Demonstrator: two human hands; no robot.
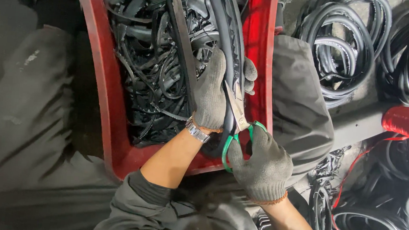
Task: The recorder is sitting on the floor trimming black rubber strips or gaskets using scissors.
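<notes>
The left hand (pixel 215 94) clenches a thick black rubber strip (pixel 229 41) over the red crate (pixel 105 91), while the right hand (pixel 262 162), just below it, grips the green-handled scissors (pixel 238 131) with the blades against that strip. Because the blades lie right beside the left hand's gloved fingers (pixel 249 73), a slip on the tough rubber could nick them. The loose scraps (pixel 155 79) under the left hand could also snag the strip.

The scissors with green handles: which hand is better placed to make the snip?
The right hand, probably: its fingers are already through the scissors' green handles, blades at the black rubber strip. The left hand is gripping that strip over the red crate.
</notes>
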